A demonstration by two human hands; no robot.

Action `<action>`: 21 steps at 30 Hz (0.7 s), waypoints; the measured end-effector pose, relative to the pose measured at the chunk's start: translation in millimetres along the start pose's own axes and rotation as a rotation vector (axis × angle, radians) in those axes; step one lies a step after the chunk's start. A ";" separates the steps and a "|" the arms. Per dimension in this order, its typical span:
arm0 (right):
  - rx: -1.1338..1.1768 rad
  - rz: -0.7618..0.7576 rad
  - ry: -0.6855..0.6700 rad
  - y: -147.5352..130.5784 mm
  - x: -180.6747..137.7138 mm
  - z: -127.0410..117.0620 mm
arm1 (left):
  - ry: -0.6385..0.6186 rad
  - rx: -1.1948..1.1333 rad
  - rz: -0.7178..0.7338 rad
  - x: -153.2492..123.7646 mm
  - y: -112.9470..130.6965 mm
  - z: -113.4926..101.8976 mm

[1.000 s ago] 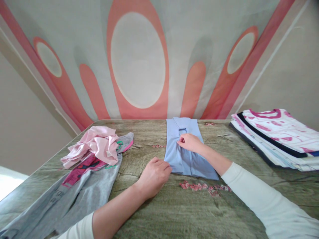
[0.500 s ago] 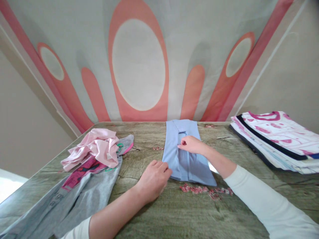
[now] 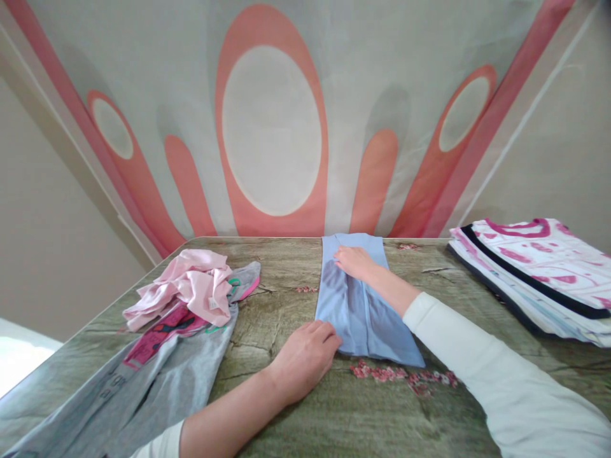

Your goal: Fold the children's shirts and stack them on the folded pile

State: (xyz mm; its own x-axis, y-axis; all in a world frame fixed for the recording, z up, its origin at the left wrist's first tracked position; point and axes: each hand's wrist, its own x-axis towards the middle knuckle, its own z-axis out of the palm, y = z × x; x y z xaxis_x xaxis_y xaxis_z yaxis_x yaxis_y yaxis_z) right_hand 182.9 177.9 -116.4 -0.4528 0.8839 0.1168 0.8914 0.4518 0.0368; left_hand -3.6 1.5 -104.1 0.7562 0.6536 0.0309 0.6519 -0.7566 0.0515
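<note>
A light blue garment [image 3: 377, 331], folded into a long strip, lies in front of me with its far end at the table's back edge. My right hand [image 3: 356, 262] is on its upper part, fingertips closed together on the cloth near the left fold. Some creases run down the fabric below that hand. At the near left corner, my left hand [image 3: 308, 356] is curled, its thumb and fingertips at the hem. Its knuckles partly hide what the fingers pinch.
Grey pants [image 3: 176, 375] with a pink print lie on the left, under a crumpled pale pink garment [image 3: 203, 289]. A stack of folded clothes [image 3: 539, 273] sits at the right. The wood-patterned tabletop [image 3: 382, 420] ends at a patterned backdrop [image 3: 272, 226].
My right hand has moved toward the far end of the blue garment and slightly left. The opening at the top of the cloth no longer shows. My left hand stays at the corner.
</note>
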 end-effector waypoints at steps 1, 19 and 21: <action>-0.019 -0.012 -0.008 -2.0 2.3 0.1 | 0.001 -0.001 0.001 -0.1 -0.4 1.0; 0.107 -0.213 -0.002 -37.3 -33.8 14.9 | -0.004 -0.038 0.037 -0.7 -2.9 3.7; 0.148 -0.151 -0.028 -34.4 -46.0 22.4 | -0.008 -0.054 0.036 -0.7 -2.5 2.0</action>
State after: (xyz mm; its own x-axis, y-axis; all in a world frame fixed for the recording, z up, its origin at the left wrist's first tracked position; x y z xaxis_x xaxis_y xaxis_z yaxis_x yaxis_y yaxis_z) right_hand 172.5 124.4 -145.3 -0.5833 0.8069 0.0932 0.8016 0.5904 -0.0944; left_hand -5.7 2.9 -106.3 0.7798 0.6255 0.0258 0.6201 -0.7775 0.1046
